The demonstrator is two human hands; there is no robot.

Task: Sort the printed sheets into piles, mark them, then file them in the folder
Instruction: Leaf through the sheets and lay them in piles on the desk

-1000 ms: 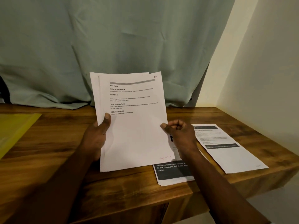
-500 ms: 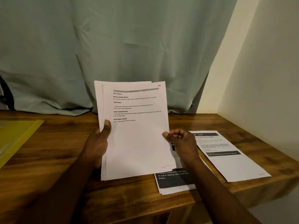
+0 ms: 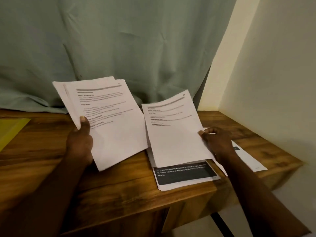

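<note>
My left hand (image 3: 80, 141) grips a stack of printed sheets (image 3: 109, 124), thumb on top, tilted up above the wooden table (image 3: 42, 161). My right hand (image 3: 217, 142) pinches the right edge of a single printed sheet (image 3: 174, 134), held just over a pile of sheets (image 3: 184, 177) whose top page shows a black band with white text. Another sheet (image 3: 248, 159) lies flat further right, partly hidden by my right arm. A yellow folder (image 3: 12, 130) lies at the table's left edge.
A green curtain (image 3: 119, 48) hangs behind the table. A cream wall (image 3: 273, 82) bounds the right side. The table's front edge and right corner are close to the piles.
My right hand has pulled the top sheet off the stack and carried it right, over the pile with the black band. My left hand's stack has tilted left.
</note>
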